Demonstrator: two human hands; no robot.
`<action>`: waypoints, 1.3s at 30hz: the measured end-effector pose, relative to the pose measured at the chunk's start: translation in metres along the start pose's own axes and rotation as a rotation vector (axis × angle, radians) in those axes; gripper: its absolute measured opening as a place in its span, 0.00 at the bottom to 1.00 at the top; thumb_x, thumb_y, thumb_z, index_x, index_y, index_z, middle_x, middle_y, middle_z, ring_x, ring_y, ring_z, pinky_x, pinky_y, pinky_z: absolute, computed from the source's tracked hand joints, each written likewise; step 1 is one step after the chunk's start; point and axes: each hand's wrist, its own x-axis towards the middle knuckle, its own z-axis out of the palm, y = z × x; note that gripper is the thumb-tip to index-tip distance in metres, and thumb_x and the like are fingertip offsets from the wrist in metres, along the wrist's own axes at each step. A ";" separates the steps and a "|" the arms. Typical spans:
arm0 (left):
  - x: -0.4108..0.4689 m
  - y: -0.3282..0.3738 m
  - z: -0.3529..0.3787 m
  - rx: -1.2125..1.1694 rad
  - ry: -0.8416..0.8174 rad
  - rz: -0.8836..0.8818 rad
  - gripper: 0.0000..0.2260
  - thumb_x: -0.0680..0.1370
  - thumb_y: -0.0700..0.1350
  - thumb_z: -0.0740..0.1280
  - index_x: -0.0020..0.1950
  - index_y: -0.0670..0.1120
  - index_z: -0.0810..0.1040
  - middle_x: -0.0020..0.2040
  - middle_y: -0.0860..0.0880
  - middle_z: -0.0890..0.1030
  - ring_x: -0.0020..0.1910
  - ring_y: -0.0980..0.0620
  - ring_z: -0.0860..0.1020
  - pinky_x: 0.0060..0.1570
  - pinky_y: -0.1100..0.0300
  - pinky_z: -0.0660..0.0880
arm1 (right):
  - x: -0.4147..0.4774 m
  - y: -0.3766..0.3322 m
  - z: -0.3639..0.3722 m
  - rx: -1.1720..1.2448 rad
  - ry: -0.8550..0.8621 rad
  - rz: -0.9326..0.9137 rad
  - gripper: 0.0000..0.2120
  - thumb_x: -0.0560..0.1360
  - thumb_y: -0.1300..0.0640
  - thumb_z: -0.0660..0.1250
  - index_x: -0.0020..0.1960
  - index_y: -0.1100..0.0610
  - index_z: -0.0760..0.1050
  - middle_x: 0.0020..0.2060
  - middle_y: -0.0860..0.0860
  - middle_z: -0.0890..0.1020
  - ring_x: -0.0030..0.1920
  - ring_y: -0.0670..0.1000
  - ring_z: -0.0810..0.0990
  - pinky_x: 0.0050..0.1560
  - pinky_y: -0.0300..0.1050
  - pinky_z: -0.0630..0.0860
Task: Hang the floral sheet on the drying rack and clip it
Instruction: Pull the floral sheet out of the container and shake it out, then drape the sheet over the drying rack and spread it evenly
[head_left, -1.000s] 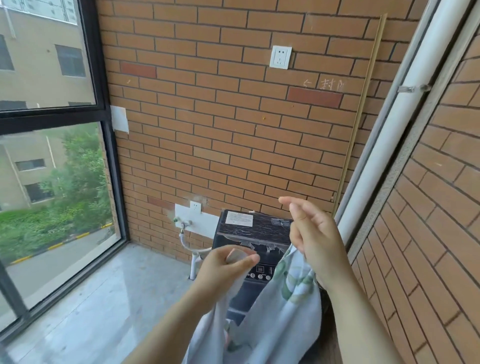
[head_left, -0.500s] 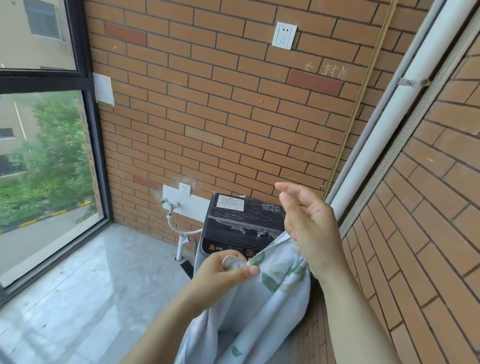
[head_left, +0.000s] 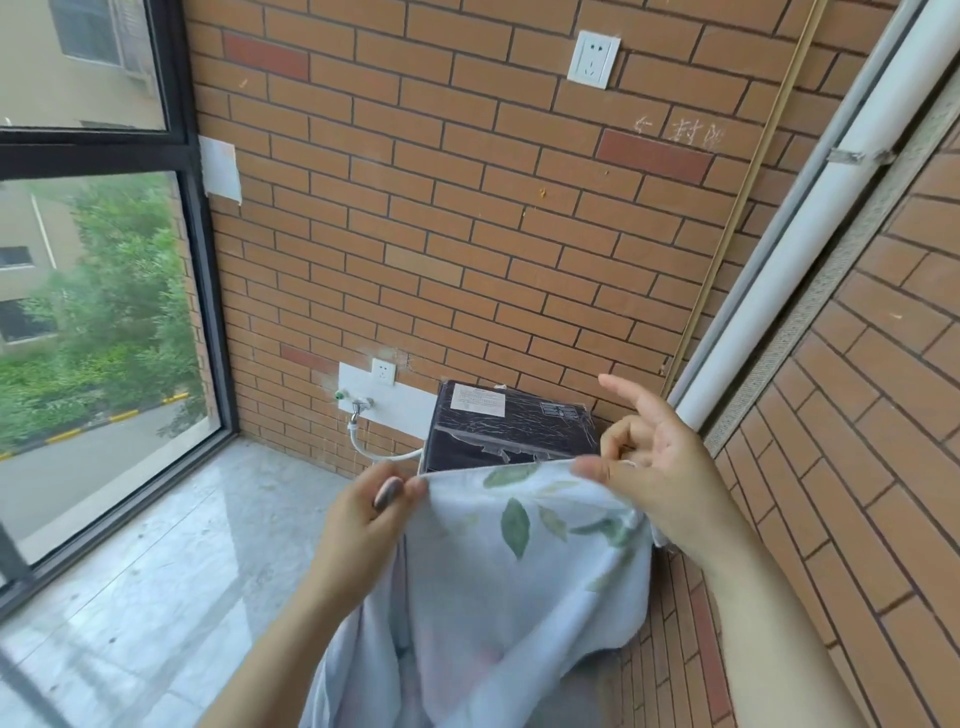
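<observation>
The floral sheet (head_left: 519, 571), soft, limp and probably light, hangs at chest height between the left hand (head_left: 363, 519) and right hand (head_left: 670, 467), each grip pinched onto its top hem, the sensible place to hold.

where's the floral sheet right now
In the head view the floral sheet hangs low and centre, its top edge stretched between the left hand and the right hand, just in front of the dark appliance.
</observation>
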 end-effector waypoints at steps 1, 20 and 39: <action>0.004 0.004 -0.009 -0.014 0.033 0.017 0.15 0.77 0.50 0.67 0.36 0.42 0.70 0.27 0.54 0.63 0.28 0.57 0.62 0.28 0.65 0.58 | -0.002 0.004 0.000 -0.037 -0.066 0.058 0.38 0.66 0.60 0.78 0.69 0.38 0.66 0.41 0.51 0.76 0.30 0.45 0.69 0.37 0.31 0.71; -0.036 0.030 -0.075 0.100 0.306 -0.047 0.11 0.66 0.50 0.73 0.40 0.46 0.76 0.31 0.56 0.73 0.31 0.59 0.69 0.32 0.67 0.66 | 0.031 0.056 0.043 -0.325 0.039 0.072 0.16 0.82 0.54 0.58 0.37 0.52 0.75 0.24 0.49 0.73 0.26 0.52 0.70 0.27 0.43 0.63; -0.129 0.126 -0.156 0.332 1.304 -0.123 0.15 0.78 0.52 0.65 0.39 0.43 0.68 0.32 0.49 0.64 0.31 0.52 0.61 0.32 0.54 0.61 | 0.003 -0.104 0.138 0.684 -0.698 -0.321 0.18 0.81 0.48 0.57 0.44 0.31 0.81 0.58 0.66 0.77 0.64 0.67 0.72 0.66 0.70 0.65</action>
